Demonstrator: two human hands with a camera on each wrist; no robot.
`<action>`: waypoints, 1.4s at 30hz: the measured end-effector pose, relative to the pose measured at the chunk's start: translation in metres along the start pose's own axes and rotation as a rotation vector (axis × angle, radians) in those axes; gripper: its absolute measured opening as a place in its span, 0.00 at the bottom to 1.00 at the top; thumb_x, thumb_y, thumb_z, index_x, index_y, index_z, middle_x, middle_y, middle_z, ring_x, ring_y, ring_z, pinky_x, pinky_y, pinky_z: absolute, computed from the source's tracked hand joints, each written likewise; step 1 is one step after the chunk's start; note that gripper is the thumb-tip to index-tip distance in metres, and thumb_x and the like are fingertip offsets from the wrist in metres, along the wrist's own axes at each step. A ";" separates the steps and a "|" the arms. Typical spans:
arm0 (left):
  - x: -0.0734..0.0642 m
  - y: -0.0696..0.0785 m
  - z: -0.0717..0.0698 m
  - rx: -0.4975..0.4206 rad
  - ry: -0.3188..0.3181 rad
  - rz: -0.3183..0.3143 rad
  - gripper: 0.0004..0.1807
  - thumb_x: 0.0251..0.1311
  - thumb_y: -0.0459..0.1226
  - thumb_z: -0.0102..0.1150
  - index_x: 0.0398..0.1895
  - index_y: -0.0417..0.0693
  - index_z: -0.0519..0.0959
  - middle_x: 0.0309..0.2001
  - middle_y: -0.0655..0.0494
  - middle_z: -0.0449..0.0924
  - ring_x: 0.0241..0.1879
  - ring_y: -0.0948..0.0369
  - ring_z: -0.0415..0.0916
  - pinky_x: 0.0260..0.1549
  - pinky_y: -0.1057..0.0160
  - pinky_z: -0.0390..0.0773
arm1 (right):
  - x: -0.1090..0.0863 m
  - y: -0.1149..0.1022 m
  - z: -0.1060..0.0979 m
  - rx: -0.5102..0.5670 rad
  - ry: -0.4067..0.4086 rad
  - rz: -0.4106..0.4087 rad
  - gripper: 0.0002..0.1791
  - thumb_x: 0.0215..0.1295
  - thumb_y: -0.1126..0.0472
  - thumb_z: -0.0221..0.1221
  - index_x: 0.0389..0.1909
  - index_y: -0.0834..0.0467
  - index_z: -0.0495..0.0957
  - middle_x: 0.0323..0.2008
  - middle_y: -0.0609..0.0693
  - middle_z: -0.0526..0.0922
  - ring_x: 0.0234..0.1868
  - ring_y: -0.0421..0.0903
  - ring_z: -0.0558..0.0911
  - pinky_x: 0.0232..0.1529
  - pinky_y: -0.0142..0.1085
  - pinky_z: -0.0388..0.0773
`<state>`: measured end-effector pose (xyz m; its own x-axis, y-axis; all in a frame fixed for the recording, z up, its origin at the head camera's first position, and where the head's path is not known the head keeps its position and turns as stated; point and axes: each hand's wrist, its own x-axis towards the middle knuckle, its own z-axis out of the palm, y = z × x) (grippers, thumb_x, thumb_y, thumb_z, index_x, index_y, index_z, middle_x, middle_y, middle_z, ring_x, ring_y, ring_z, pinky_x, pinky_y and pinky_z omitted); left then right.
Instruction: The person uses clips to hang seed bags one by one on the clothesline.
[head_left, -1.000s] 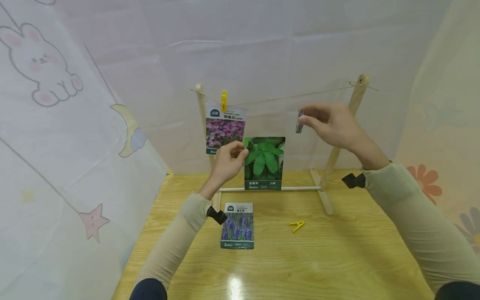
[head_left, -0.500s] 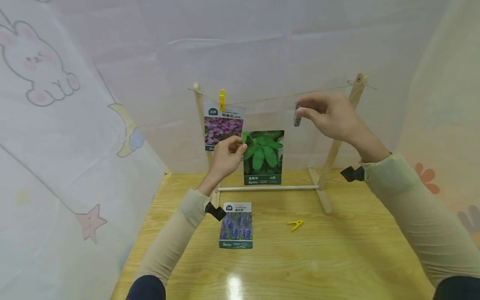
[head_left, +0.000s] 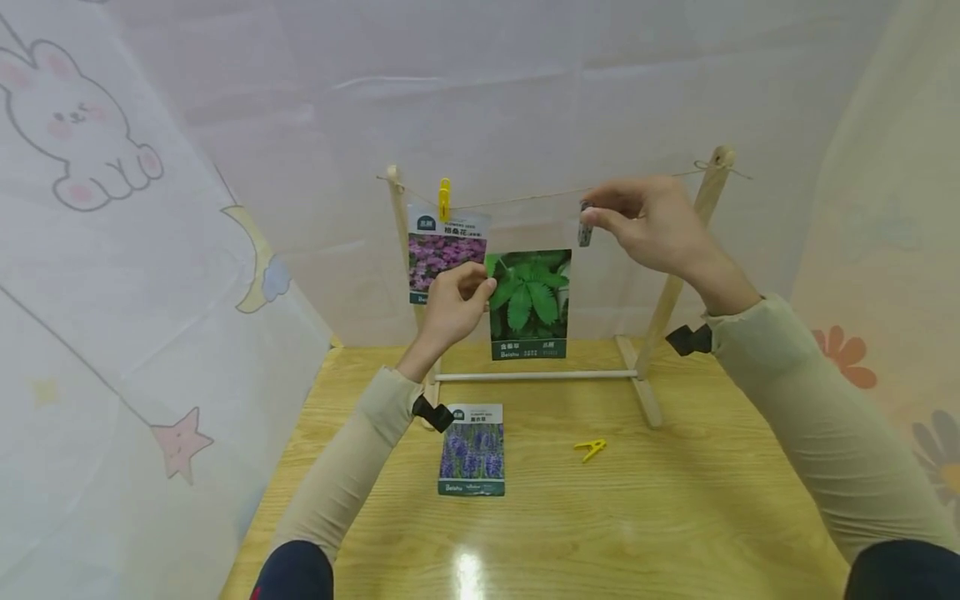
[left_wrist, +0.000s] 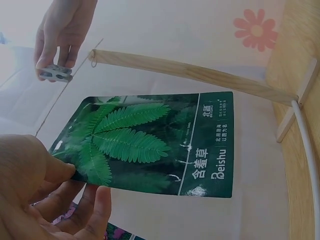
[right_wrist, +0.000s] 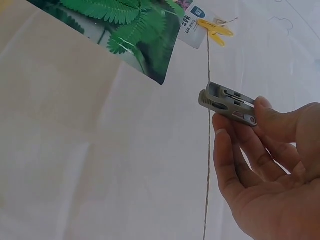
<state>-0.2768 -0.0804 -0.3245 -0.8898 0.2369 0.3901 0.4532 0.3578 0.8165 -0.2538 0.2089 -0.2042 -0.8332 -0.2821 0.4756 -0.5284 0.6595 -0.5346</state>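
Note:
My left hand pinches the left edge of a green seed packet with a fern-like leaf picture, held upright below the string. In the left wrist view, thumb and fingers grip the packet near its upper corner. My right hand pinches a grey clothespin between thumb and fingertips, right of the packet. Seen from the right wrist, the clothespin overlaps the string, its jaws pointing away from the hand. A pink-flower seed packet hangs from the string under a yellow clothespin.
The string runs between two wooden posts, joined low down by a white rod. On the wooden table lie a purple-flower seed packet and a loose yellow clothespin. A pale printed cloth hangs behind.
The green packet has risen toward the string in my left hand. My right hand has moved up and left with the grey clothespin, closer to the packet.

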 end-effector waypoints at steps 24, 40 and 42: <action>0.016 0.011 0.000 -0.008 0.018 -0.011 0.12 0.77 0.33 0.60 0.57 0.37 0.85 0.47 0.42 0.91 0.35 0.45 0.89 0.33 0.60 0.88 | 0.016 -0.011 -0.001 0.058 0.108 0.028 0.10 0.75 0.59 0.67 0.48 0.60 0.91 0.45 0.62 0.92 0.35 0.22 0.82 0.38 0.23 0.74; 0.026 0.016 0.006 0.007 0.038 -0.017 0.11 0.77 0.34 0.60 0.55 0.39 0.85 0.46 0.44 0.91 0.34 0.48 0.89 0.34 0.60 0.88 | 0.023 -0.017 -0.007 -0.007 0.128 0.007 0.10 0.75 0.57 0.68 0.45 0.60 0.92 0.42 0.59 0.93 0.31 0.22 0.81 0.34 0.22 0.73; 0.027 0.017 0.006 0.010 0.034 -0.018 0.11 0.77 0.34 0.60 0.56 0.39 0.85 0.46 0.44 0.91 0.34 0.49 0.89 0.34 0.59 0.88 | 0.024 -0.018 -0.008 -0.008 0.123 0.023 0.11 0.75 0.57 0.68 0.46 0.60 0.91 0.43 0.59 0.93 0.32 0.23 0.81 0.34 0.23 0.73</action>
<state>-0.2928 -0.0629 -0.3030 -0.8992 0.1994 0.3893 0.4370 0.3711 0.8193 -0.2635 0.1958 -0.1780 -0.8186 -0.1800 0.5455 -0.5079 0.6704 -0.5409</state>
